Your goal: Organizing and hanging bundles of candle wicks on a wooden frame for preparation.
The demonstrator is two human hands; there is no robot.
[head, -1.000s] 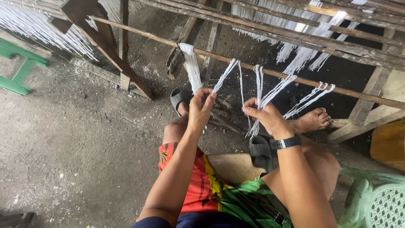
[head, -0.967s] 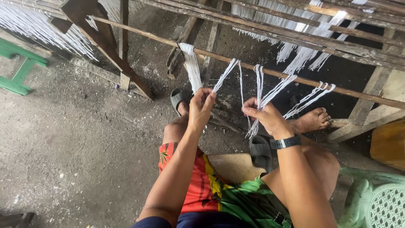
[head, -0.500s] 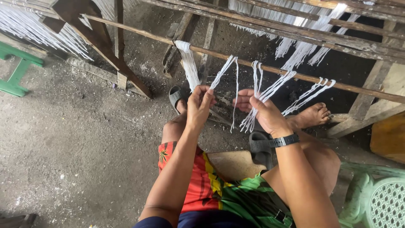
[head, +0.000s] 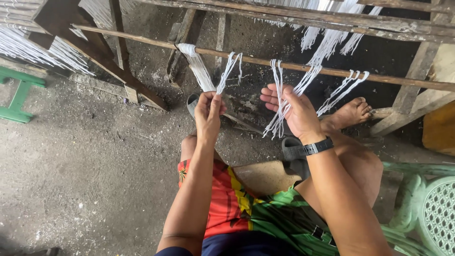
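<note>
Head view: two hands work white threads that hang from a long wooden pole.

The left hand (head: 208, 110) has a tight grip on a bunch of white threads (head: 203, 78), pinching the ends between finger and thumb, likely to keep the bunch pulled straight and apart from the rest. That bunch loops over the wooden pole (head: 256, 60), which runs from left to right on the far side of the knees. The right hand (head: 295, 110) is half open, palm up, and a second bunch of threads (head: 279, 102) runs down across its fingers, so its grip is loose, more a rest than a hold. A black watch (head: 318, 146) sits on that wrist. More thread loops (head: 342, 90) hang further right, untouched. A bare foot (head: 350, 114) rests on the dirt floor (head: 85, 156) just under them. A pale green chair (head: 429, 204) stands near, on the right.
</note>
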